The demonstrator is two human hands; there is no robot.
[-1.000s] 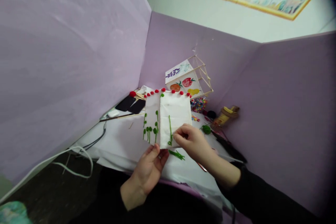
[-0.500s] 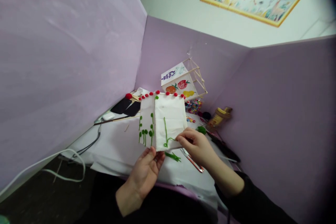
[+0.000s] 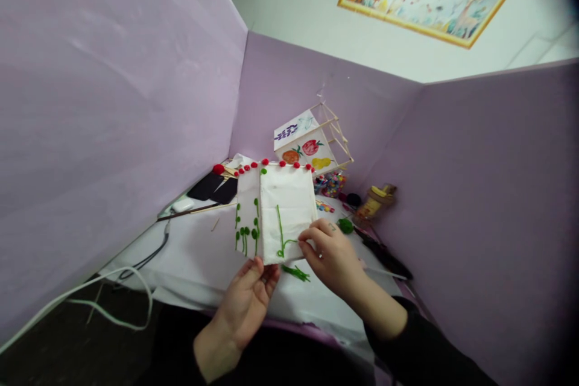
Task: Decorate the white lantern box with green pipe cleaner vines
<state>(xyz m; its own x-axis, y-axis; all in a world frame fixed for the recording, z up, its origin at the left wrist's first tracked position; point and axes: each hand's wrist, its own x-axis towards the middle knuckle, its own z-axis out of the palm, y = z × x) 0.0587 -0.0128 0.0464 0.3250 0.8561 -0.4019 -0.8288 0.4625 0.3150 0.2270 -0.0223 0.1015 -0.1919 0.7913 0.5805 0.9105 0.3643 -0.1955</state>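
My left hand [image 3: 249,292] grips the bottom edge of a white paper-covered box lantern [image 3: 289,193], holding it tilted above the table. Red pompoms [image 3: 283,164] line its top edge. Green yarn stems with round green heads [image 3: 245,231] decorate the left face. On the right face a straight green strand [image 3: 279,226] stands upright, its lower end looped. From that loop a curved piece of green yarn [image 3: 290,242] leads to my right hand [image 3: 326,251], whose thumb and forefinger pinch its end. Beneath the box lies a small bundle of cut green yarn [image 3: 296,272].
Behind stands a stick-framed lantern with painted fruit [image 3: 307,143]. Two black flat items [image 3: 217,187] and a white case [image 3: 183,205] lie left. To the right are a green yarn ball [image 3: 345,226] and a yellow-lidded bottle [image 3: 376,202]. Purple partitions [image 3: 325,78] enclose the white-covered table.
The whole view has shifted slightly, so things sit a little further left. Both hands keep their hold. The red-handled scissors beside the right hand are now hidden behind it.
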